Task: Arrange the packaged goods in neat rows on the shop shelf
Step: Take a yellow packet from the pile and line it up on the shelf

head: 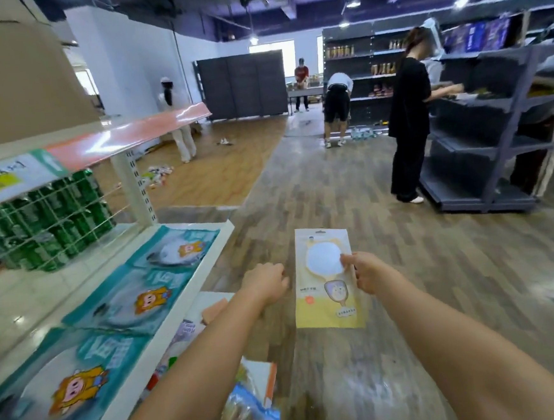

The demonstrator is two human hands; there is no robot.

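Right now, through the head camera, I see my right hand [365, 271] at the lower centre of the frame pinching a flat yellow packet [326, 280] by its right edge, thumb and fingers closed on it beside the white round window on its front. The packet hangs upright in the air over the wood-pattern floor [440, 280], apart from the shelf. My left hand [266, 282] sits just left of the packet with its fingers curled in; I cannot tell whether it touches the packet's left edge, and it seems to hold nothing. Down the left side of the frame runs the white shelf [188, 284], and on it three teal packets [137, 298] lie flat in a row from the lower left corner up toward the middle. Behind them, at middle left, green cans [48, 224] stand stacked behind a wire grid under an upper shelf with an orange price strip [124, 137]. Below my left forearm, at the bottom centre, more mixed packets [248, 407] lie in a blurred heap. At the upper right a person in black [407, 116] stands at a dark grey shelving unit [496, 146], and other people stand farther back.
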